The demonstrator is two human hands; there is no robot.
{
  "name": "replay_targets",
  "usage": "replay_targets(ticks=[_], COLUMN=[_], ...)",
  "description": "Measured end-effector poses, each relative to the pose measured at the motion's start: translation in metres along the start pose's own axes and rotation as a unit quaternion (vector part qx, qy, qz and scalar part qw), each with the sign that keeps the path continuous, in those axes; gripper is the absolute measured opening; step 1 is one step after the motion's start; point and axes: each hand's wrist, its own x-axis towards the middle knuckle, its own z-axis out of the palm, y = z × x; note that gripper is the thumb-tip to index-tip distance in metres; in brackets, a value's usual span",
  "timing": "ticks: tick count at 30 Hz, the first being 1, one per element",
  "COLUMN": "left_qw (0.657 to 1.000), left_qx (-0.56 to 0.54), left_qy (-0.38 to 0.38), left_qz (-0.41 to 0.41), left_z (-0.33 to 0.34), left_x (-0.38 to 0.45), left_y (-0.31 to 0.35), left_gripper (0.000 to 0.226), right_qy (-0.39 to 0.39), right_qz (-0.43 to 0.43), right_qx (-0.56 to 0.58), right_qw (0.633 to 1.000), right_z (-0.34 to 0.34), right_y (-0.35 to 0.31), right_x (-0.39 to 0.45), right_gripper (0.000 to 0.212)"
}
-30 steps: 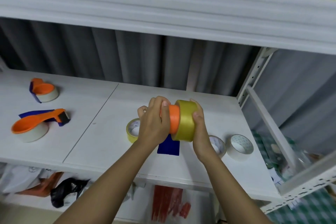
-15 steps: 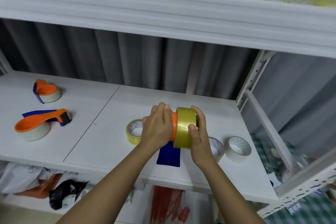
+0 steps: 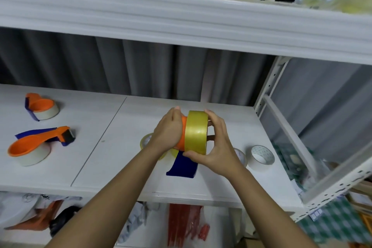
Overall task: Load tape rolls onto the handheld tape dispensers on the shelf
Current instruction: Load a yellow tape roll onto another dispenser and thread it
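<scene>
Above the white shelf (image 3: 112, 159), my left hand (image 3: 168, 131) grips an orange tape dispenser (image 3: 183, 135) whose blue handle (image 3: 182, 165) hangs down. My right hand (image 3: 216, 147) holds a yellow tape roll (image 3: 196, 133) pressed against the orange hub, fingers wrapped over its rim. A second yellow roll (image 3: 145, 142) lies on the shelf, mostly hidden behind my left wrist. A white roll (image 3: 261, 157) lies to the right, and another white roll (image 3: 240, 157) is partly hidden by my right hand.
Two orange-and-blue dispensers with white rolls lie at the left, one far (image 3: 41, 107) and one near (image 3: 38, 147). An upper shelf (image 3: 181, 20) overhangs closely. The rack's upright post (image 3: 267, 90) stands at the right. Bags and clutter fill the shelf below.
My right hand has shifted from the roll's far face to gripping around its rim. The roll sits closer against the orange hub, and less orange shows.
</scene>
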Motion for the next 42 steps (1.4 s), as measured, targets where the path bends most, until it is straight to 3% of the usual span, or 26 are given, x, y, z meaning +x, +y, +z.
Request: replay_targets(ticks=[6, 13, 19, 24, 29, 32, 36, 42], left_qw=[0.998, 0.997, 0.995, 0.962, 0.946, 0.936, 0.914, 0.890], left_qx=[-0.022, -0.027, 0.057, 0.090, 0.048, 0.055, 0.096, 0.132], left_qy=[-0.045, 0.007, 0.042, 0.079, 0.107, 0.124, 0.141, 0.147], left_qz=[-0.042, -0.073, 0.068, 0.244, 0.304, 0.324, 0.368, 0.410], left_z=[-0.008, -0.012, -0.027, -0.032, -0.037, -0.034, -0.030, -0.027], left_x=[0.005, -0.010, -0.014, -0.018, -0.013, -0.010, -0.003, -0.001], left_y=[-0.014, -0.030, -0.040, -0.051, -0.060, -0.063, -0.069, -0.079], left_gripper=[0.045, 0.052, 0.035, 0.028, 0.047, 0.046, 0.043, 0.035], right_qy=[-0.001, 0.034, 0.035, -0.003, -0.022, -0.024, -0.037, -0.097], right_qz=[-0.032, 0.030, 0.096, 0.121, 0.138, 0.155, 0.199, 0.289], right_qx=[-0.075, -0.012, 0.049, 0.139, 0.177, 0.213, 0.231, 0.318], right_qw=[0.997, 0.999, 0.994, 0.983, 0.974, 0.964, 0.952, 0.898], right_z=[0.015, 0.039, 0.055, 0.060, 0.061, 0.061, 0.061, 0.058], right_y=[-0.002, -0.016, -0.034, -0.041, -0.036, -0.031, -0.026, -0.014], right_x=[-0.010, -0.023, -0.019, -0.010, -0.007, -0.005, -0.002, 0.002], right_gripper=[0.106, 0.093, 0.083, 0.062, 0.075, 0.075, 0.060, 0.038])
